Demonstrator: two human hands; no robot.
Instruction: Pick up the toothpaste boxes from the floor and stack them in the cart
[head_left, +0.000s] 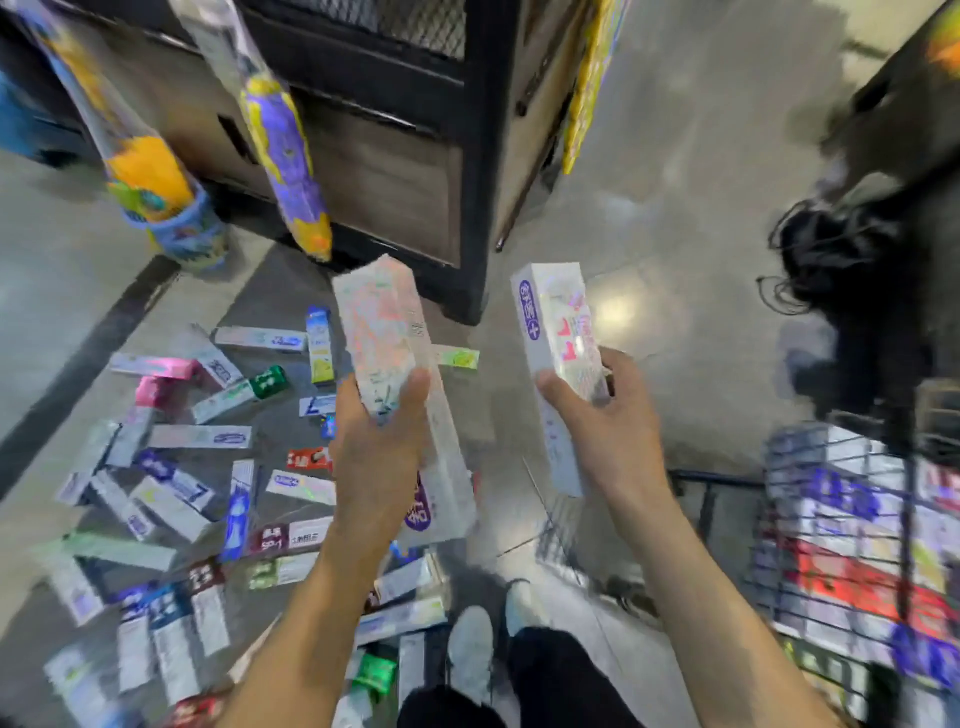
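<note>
Your left hand (382, 441) grips a long white toothpaste box (402, 395), fingers wrapped round its middle with the thumb across the front face. Its long axis runs near to far: the far end tilts up and slightly left toward the dark cabinet (395, 156), while the near end, with a purple logo, points down toward your feet. Whether this is a single box or two held together, you cannot tell through the blur.

Your right hand (605, 415) grasps a second white box (558, 358), thumb on the left face and fingers curled behind the right edge. It also stands nearly upright along its length, the purple-marked end pointing far and up, the plain end pointing down past your wrist.

Both boxes are held well apart from each other, above the floor (649, 218).

To the near left, many more toothpaste boxes (182, 493) lie scattered flat on the floor, pointing every which way. At the near right stands the wire cart (852, 545), with boxes already stacked inside it.
</note>
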